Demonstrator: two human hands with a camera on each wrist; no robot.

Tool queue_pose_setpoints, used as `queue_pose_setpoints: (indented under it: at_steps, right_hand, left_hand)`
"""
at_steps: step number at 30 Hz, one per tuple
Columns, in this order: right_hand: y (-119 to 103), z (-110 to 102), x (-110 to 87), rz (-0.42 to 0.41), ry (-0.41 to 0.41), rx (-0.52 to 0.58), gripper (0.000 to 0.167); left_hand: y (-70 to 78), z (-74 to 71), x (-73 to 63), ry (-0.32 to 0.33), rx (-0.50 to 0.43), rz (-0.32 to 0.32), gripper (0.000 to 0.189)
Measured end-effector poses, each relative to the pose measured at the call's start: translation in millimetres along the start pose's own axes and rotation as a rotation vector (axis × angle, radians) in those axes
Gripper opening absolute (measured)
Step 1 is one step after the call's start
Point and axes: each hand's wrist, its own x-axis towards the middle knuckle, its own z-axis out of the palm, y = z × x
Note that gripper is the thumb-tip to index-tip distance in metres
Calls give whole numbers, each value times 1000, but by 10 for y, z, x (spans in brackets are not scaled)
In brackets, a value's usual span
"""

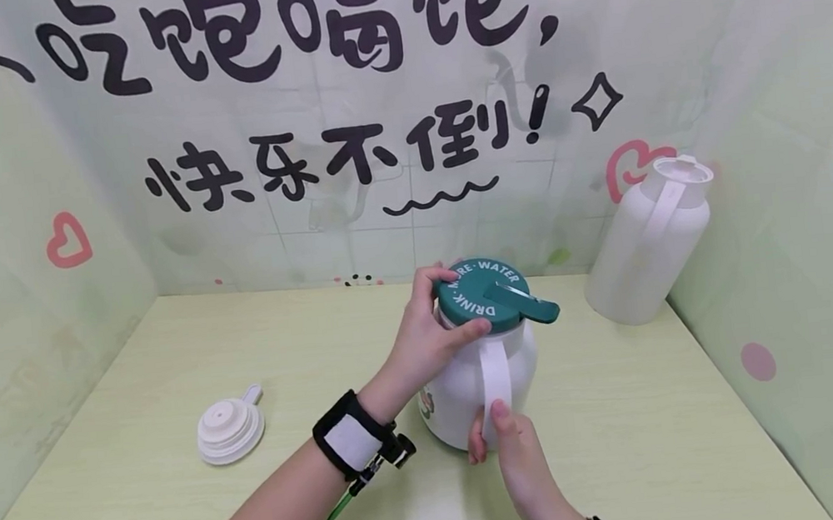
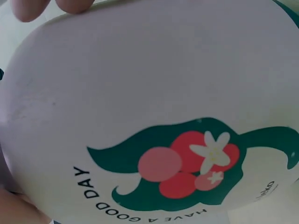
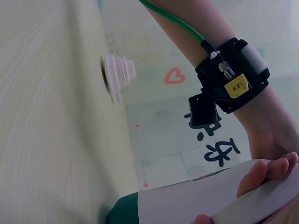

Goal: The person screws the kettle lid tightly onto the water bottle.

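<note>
A white jug (image 1: 455, 390) with a green lid (image 1: 475, 288) stands on the table. My left hand (image 1: 424, 335) grips the lid's rim, its thumb at the near side and fingers at the far left. With my right hand (image 1: 522, 459) I hold the jug's white handle (image 1: 495, 374) low down. The lid's green lever (image 1: 534, 307) points to the right. In the left wrist view a berry-and-leaf print (image 2: 173, 168) shows on the jug's body. The jug's green base (image 3: 125, 210) appears in the right wrist view.
A white stepped lid (image 1: 229, 429) with a small tab lies on the table (image 1: 303, 329) to the left. At the back right stands a taller white jug (image 1: 642, 255) with an open top. Printed fabric walls (image 1: 233, 227) enclose the table's back and sides.
</note>
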Motion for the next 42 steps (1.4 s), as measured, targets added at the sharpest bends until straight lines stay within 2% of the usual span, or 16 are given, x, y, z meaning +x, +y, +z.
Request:
queue_pose_setpoints:
  at_steps: [7,14,22,29,34,42]
  right_hand:
    - [3,-2,0,4,-1,2,62]
    - [-6,-1,2,12,0,0,61]
    - [9,-8,5,9,7,2,61]
    - [28,-6,11,10,13,12,60]
    - [32,-4,12,18,10,10,60]
    - [39,-16,19,10,8,13,61]
  left_hand:
    - [6,-61,-4,-33,85,-8,72]
    - [16,-165,8,-85,147,-33,68]
    - [22,-260,63,-156,201,-5,53]
    - [50,-334,115,-224,239,25,50]
    - [175,-413,167,-281,353,4,51]
    - [660,-475,293,-405,628,-89,64]
